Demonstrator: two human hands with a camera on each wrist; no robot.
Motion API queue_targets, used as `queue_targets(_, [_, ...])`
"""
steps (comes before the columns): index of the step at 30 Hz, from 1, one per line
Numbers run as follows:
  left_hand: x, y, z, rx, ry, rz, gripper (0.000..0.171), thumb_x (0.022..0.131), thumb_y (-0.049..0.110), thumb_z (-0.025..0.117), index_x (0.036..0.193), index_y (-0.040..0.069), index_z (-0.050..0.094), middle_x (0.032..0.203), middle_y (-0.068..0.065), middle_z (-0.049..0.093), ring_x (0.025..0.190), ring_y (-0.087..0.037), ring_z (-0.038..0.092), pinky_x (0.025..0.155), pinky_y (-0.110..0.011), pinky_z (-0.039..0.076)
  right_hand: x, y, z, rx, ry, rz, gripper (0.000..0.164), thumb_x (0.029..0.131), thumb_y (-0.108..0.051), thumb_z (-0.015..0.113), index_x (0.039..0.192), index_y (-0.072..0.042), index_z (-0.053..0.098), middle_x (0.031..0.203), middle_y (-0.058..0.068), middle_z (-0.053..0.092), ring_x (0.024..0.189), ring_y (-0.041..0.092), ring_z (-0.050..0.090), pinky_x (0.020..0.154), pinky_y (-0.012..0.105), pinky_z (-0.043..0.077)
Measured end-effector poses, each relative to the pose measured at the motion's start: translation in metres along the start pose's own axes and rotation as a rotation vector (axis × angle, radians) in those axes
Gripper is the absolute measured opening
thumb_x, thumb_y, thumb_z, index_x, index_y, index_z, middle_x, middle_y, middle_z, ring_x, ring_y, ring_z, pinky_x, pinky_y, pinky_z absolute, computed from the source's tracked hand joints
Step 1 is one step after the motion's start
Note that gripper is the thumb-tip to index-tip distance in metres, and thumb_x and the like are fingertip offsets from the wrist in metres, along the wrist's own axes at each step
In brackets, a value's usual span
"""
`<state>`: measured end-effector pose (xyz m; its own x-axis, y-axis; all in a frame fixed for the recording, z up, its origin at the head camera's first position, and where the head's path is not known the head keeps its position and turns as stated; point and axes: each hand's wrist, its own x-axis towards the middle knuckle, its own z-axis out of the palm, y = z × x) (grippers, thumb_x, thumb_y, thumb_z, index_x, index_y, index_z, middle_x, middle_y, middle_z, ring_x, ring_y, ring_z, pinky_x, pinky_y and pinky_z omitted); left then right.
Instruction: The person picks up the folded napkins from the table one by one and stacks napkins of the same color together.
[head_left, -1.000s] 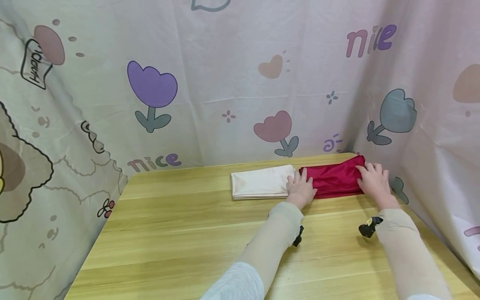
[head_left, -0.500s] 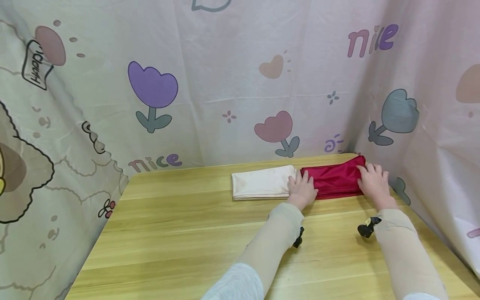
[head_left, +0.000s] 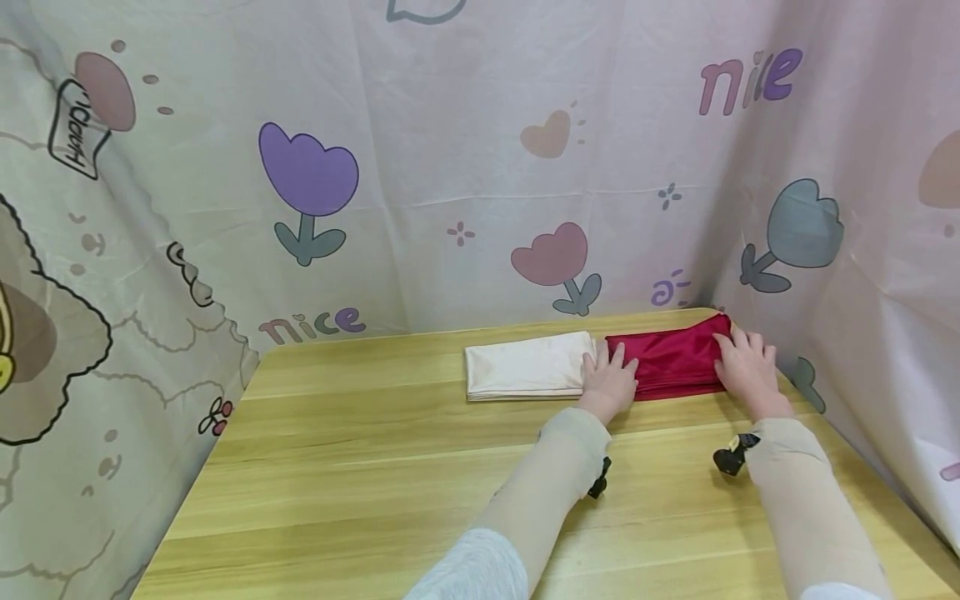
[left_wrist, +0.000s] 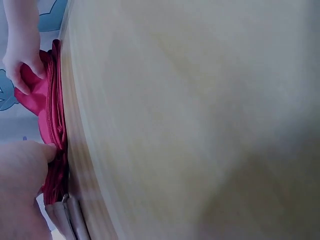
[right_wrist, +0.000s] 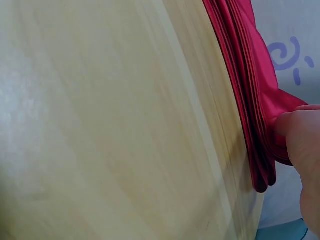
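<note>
A folded red satin cloth [head_left: 675,358] lies in several layers near the back right of the table. Its far right corner rises above the rest. My right hand [head_left: 747,367] pinches the upper fabric at that right end; in the right wrist view the thumb [right_wrist: 284,124] presses into the red folds. At the cloth's left end rests my left hand [head_left: 607,381], fingers spread over the seam with a folded white cloth [head_left: 525,367]. In the left wrist view the left thumb [left_wrist: 49,151] touches the red layers, while the other left fingers are mostly hidden.
A wooden table [head_left: 337,483] carries both cloths near its back edge. Behind it hangs a printed curtain [head_left: 435,150], which also runs down the left and right sides, close to my right hand.
The left hand shifts very slightly right along the red cloth's left end. The right hand stays nearly still at its corner. The whole head view drifts a little.
</note>
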<state>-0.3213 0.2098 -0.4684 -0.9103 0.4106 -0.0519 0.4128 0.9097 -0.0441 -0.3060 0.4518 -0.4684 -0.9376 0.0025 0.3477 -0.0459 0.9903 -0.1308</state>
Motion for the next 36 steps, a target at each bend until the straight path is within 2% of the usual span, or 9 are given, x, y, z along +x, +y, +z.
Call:
queue_targets(3, [-0.002,0.001,-0.001,-0.001,-0.010,0.016,0.047,0.108,0.047,0.037,0.155,0.050,0.034,0.168,0.014,0.016,0.155,-0.023,0.005,0.119,-0.048,0.013,-0.001,0.002,0.003,-0.005,-0.040,0.011,0.046,0.094,-0.005,0.061,0.135,0.011,0.046,0.135,0.036,0.035,0.125,0.057,0.027,0.093,0.072,0.024])
queue_targets(9, [-0.002,0.001,0.000,0.007,-0.051,-0.002,0.046,0.108,0.048,0.034,0.153,0.057,0.029,0.167,0.016,0.015,0.154,-0.019,0.004,0.118,-0.046,0.010,-0.002,0.007,0.008,-0.019,-0.126,0.049,0.044,0.102,-0.013,0.050,0.137,0.012,0.041,0.129,0.038,0.035,0.126,0.058,0.024,0.094,0.073,0.022])
queue_targets(15, [-0.002,0.001,0.000,0.018,-0.056,-0.004,0.046,0.108,0.049,0.033,0.153,0.058,0.027,0.167,0.015,0.015,0.154,-0.020,0.004,0.119,-0.047,0.010,-0.003,0.010,0.013,-0.017,-0.167,0.055,0.045,0.105,-0.017,0.041,0.139,0.011,0.038,0.130,0.038,0.033,0.127,0.059,0.021,0.094,0.074,0.020])
queue_targets(24, [-0.004,0.001,-0.004,0.029,-0.069,-0.014,0.046,0.109,0.050,0.031,0.154,0.058,0.024,0.167,0.015,0.014,0.155,-0.019,0.003,0.119,-0.046,0.009,-0.002,0.014,0.014,0.015,-0.230,0.087,0.050,0.109,-0.024,0.036,0.144,0.010,0.031,0.138,0.039,0.025,0.131,0.060,0.015,0.097,0.076,0.015])
queue_targets(30, [-0.002,0.000,-0.001,0.030,-0.061,-0.005,0.046,0.109,0.051,0.029,0.154,0.058,0.023,0.167,0.016,0.014,0.155,-0.020,0.004,0.119,-0.047,0.009,-0.002,0.022,0.014,0.026,-0.250,0.104,0.060,0.110,-0.036,0.035,0.148,0.010,0.028,0.143,0.040,0.021,0.134,0.062,0.010,0.100,0.077,0.012])
queue_targets(36, [-0.001,-0.001,0.001,0.015,-0.087,0.002,0.048,0.109,0.051,0.027,0.156,0.056,0.021,0.168,0.015,0.012,0.155,-0.020,0.000,0.119,-0.047,0.006,-0.005,0.025,0.012,0.071,-0.288,0.176,0.078,0.107,-0.051,0.033,0.151,0.012,0.021,0.152,0.043,0.007,0.141,0.060,-0.006,0.108,0.076,-0.004])
